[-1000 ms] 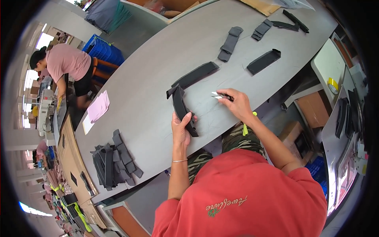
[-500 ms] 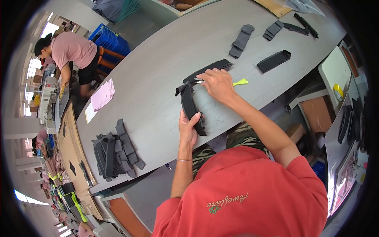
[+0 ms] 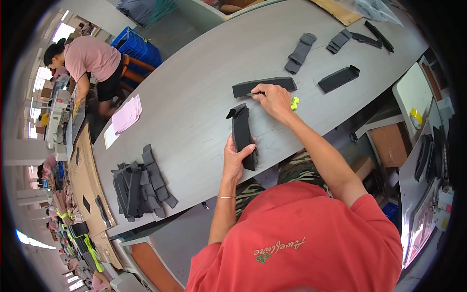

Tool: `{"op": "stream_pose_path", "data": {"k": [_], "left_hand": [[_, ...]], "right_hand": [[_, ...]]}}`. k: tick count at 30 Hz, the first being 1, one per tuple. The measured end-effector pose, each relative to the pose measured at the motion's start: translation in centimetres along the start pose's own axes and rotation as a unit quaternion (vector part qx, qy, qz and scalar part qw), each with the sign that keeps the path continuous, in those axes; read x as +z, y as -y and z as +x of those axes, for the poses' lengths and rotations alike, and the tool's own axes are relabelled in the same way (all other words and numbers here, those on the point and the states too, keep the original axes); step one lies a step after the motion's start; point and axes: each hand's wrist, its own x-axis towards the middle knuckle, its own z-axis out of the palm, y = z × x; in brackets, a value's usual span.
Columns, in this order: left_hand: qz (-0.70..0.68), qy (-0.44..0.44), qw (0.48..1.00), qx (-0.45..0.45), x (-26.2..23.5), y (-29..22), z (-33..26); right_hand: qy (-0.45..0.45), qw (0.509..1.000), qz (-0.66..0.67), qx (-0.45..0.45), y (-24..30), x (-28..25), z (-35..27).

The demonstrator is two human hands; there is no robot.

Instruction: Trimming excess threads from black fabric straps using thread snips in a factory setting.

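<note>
My left hand [image 3: 235, 158] grips the near end of a long black fabric strip [image 3: 241, 131] that lies on the grey table [image 3: 194, 87]. My right hand [image 3: 273, 100] is closed around a thin pen-like tool, its tip resting on a second black strip [image 3: 265, 86] lying crosswise just beyond. A small yellow-green object [image 3: 294, 102] lies beside my right hand.
A pile of dark grey and black strips [image 3: 138, 182] sits at the table's left. More black and grey pieces [image 3: 301, 46] [image 3: 339, 78] [image 3: 362, 38] lie farther right. Pink papers [image 3: 125, 116] rest near the far edge. Another person [image 3: 90, 63] works at a sewing station.
My right hand has moved from the near strip out to the crosswise strip. The yellow-green object now lies beside that hand. My left hand keeps its hold.
</note>
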Motion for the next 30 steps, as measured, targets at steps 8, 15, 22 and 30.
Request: {"op": "stream_pose_path", "data": {"k": [8, 15, 22, 30], "left_hand": [[-0.004, 0.005, 1.000, -0.012, -0.3, 0.1, 0.2], [-0.012, 0.003, 1.000, -0.010, -0.2, -0.2, 0.4], [-0.008, -0.005, 1.000, -0.020, -0.3, 0.2, 0.2], [0.003, 0.006, 1.000, -0.019, -0.2, 0.0, 0.0]], "right_hand": [[0.017, 0.999, 0.034, -0.035, -2.1, -0.3, -1.9], [-0.016, 0.998, 0.000, -0.055, -2.4, -0.5, -2.4], [-0.031, 0.997, -0.002, -0.066, -2.3, 1.2, -2.0], [-0.051, 0.996, 0.013, -0.066, -2.5, 2.0, -1.9]]}}
